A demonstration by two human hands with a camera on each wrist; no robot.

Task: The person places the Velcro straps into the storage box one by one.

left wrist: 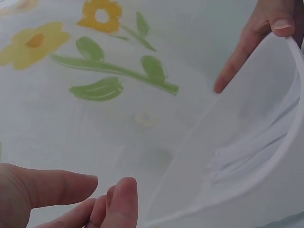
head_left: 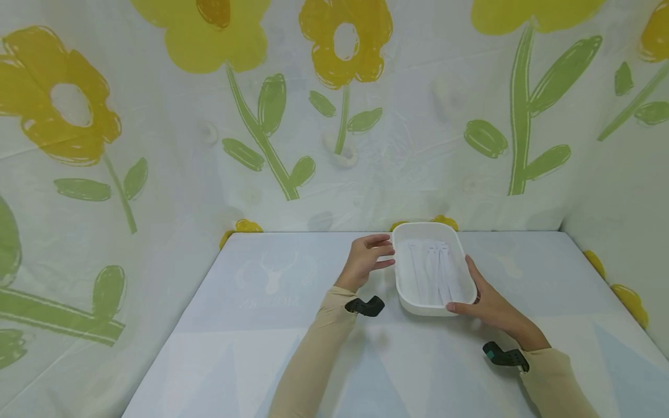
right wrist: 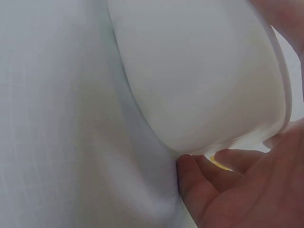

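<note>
A white rectangular plastic container (head_left: 427, 307) with rounded corners is in front of me, to the right of centre. Inside it lie several thin white strips (head_left: 440, 270), side by side, with small wider ends at the far side; their kind is hard to tell. My right hand (head_left: 488, 305) grips the container's near right corner, its thumb over the rim and its fingers under the outer wall in the right wrist view. By the left rim is my left hand (head_left: 363, 260), fingers loosely bent; the left wrist view shows nothing between its thumb and fingertips (left wrist: 124, 202).
The container is over the far part of a pale table (head_left: 251, 360) with a faint deer-head print. A white sheet (head_left: 407, 174) with yellow flowers hangs behind the table and along both sides. Each wrist bears a black device (head_left: 366, 306).
</note>
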